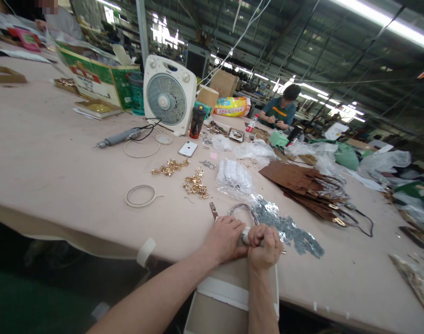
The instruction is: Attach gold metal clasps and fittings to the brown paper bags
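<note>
My left hand (227, 239) lies with its fingers stretched forward on the top of a cream-coloured, bag-like piece (224, 292) at the table's front edge. A brown strap tab with a metal fitting (214, 211) sticks out beyond those fingers. Beside it, my right hand (265, 247) is closed in a fist around something mostly hidden; a greyish end (245, 238) shows towards my left hand. Behind both hands arches a dark handle loop (245, 207). Flat silvery metal plates (288, 227) are spread just past my right hand.
Gold-coloured fittings (195, 184), a tape roll (140, 195) and a phone (188, 148) lie ahead. Further left are a corded grey power tool (118, 138) and a box fan (169, 95). Brown bags (302, 188) are stacked at right. A co-worker (279, 109) sits across the table.
</note>
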Demonstrator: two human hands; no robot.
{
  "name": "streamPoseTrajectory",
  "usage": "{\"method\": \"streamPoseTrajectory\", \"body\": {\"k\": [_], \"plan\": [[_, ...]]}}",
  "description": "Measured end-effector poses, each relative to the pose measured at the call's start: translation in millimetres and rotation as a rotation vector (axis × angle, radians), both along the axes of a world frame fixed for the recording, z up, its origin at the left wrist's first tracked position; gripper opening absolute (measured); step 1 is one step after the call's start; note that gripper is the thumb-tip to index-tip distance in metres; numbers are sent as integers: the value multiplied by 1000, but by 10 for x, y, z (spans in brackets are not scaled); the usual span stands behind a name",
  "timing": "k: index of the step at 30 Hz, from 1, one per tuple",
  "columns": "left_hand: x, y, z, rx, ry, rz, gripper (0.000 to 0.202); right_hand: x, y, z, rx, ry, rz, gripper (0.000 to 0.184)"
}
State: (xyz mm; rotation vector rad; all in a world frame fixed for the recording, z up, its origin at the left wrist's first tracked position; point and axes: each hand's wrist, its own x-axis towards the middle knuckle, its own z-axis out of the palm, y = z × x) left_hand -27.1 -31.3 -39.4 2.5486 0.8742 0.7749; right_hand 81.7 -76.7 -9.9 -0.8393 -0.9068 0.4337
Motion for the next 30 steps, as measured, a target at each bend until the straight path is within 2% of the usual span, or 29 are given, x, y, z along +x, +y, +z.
{"method": "streamPoseTrajectory", "body": {"k": [6, 11, 17, 20, 22, 24, 26, 28, 30], "plan": [[-2, 0, 30, -4, 21, 0, 52, -42, -22, -85, 1, -130, -83, 37], [-8, -10, 49, -18, 10, -11, 40, -71, 20, -167, 12, -246, -163, 38], [1, -12, 54, -32, -7, -10, 32, -54, 122, -89, -289, -406, -266, 41], [-6, -4, 73, -39, 1, -13, 33, -68, 189, -15, -365, -501, -322, 41], [-19, -1, 82, -39, 2, -10, 38, -44, 224, 21, -383, -437, -281, 41], [-31, -2, 81, -33, -5, -6, 44, 31, 245, 57, -379, -243, -173, 39], [-39, -6, 71, -28, -18, 1, 51, 144, 259, 104, -307, -3, -107, 37], [-41, -11, 59, -25, -29, 12, 59, 249, 279, 160, -223, 158, -111, 35], [-38, -15, 50, -20, -28, 18, 64, 303, 316, 203, -203, 200, -110, 34]]}}
